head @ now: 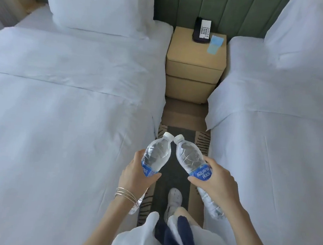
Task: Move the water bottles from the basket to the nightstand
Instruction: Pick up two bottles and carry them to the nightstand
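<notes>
Clear left bottle, right bottle held; phone at nightstand rear edge.

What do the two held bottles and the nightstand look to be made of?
Left bottle and right bottle: clear, glossy thin plastic, judging by the see-through walls and bright highlights. Nightstand: tan and matte, with rounded, padded-looking edges, so probably upholstered in leatherette or fabric rather than bare wood; which, I cannot tell.
</notes>
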Tool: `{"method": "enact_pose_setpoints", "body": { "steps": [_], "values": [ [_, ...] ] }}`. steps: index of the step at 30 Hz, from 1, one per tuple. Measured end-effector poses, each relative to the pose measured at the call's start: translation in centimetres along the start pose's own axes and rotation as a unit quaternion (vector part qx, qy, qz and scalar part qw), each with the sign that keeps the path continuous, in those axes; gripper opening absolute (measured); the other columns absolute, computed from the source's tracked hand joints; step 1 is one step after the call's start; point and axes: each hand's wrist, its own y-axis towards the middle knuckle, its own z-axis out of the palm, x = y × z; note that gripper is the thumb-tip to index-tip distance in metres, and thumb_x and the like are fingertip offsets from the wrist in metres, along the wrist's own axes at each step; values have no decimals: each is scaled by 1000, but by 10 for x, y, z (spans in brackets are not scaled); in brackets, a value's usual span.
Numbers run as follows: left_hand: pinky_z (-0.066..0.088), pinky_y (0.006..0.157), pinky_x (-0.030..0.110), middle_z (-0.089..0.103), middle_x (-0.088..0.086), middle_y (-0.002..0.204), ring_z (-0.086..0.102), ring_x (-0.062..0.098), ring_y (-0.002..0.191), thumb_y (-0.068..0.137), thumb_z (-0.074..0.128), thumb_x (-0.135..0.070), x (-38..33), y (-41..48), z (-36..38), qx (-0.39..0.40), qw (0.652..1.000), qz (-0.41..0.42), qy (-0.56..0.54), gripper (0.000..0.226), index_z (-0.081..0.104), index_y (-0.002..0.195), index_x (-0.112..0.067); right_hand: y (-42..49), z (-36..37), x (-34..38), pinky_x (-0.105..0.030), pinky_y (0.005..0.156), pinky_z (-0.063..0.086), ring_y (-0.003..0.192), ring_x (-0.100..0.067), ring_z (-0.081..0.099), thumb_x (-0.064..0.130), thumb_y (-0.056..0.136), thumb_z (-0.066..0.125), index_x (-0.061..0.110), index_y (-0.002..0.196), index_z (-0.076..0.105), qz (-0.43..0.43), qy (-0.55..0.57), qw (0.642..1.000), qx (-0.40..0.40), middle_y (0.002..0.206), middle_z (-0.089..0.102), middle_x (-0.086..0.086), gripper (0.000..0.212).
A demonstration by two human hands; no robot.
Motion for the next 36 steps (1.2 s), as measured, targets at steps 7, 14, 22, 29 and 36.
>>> {"method": "enact_pose_setpoints", "body": {
  "steps": [7, 14, 22, 29, 36],
  "values": [
    [54, 80, 29, 58, 3, 125, 62, 23, 102, 73, 78, -34, -47, 120, 19, 13, 1000, 9, 6, 75, 35, 132, -20, 120, -40, -1, -20, 80, 44, 105, -14, 58, 57, 71, 69, 26, 134, 42, 4, -12, 1000, -2, 126, 58, 6, 75],
    [52, 80, 27, 58, 2, 125, 61, 22, 103, 73, 78, -36, -122, 247, 24, -13, 1000, 7, -2, 74, 35, 133, -20, 252, -113, 6, -14, 77, 41, 101, -12, 58, 58, 71, 69, 27, 131, 43, -27, -19, 999, -15, 125, 58, 8, 72],
    [53, 80, 26, 57, 3, 126, 61, 22, 103, 75, 77, -35, -181, 354, 41, -18, 1000, 17, -6, 72, 35, 132, -21, 365, -164, 5, -6, 69, 34, 105, -10, 57, 59, 72, 68, 28, 134, 40, -32, -29, 999, -4, 127, 56, 10, 75],
    [44, 70, 13, 57, 1, 126, 60, 19, 102, 74, 77, -35, -216, 468, 55, 28, 999, 25, 5, 74, 34, 132, -21, 469, -186, 1, -11, 72, 38, 103, -10, 58, 54, 72, 71, 28, 131, 43, -4, 8, 1000, -24, 122, 58, 10, 71],
    [50, 77, 24, 61, -2, 118, 63, 17, 98, 72, 78, -38, -274, 615, 50, 32, 997, 69, -4, 74, 36, 131, -21, 603, -226, 23, -12, 64, 40, 88, -3, 55, 56, 69, 72, 33, 128, 45, 23, 45, 997, -57, 107, 59, 16, 69]
  ]
}}
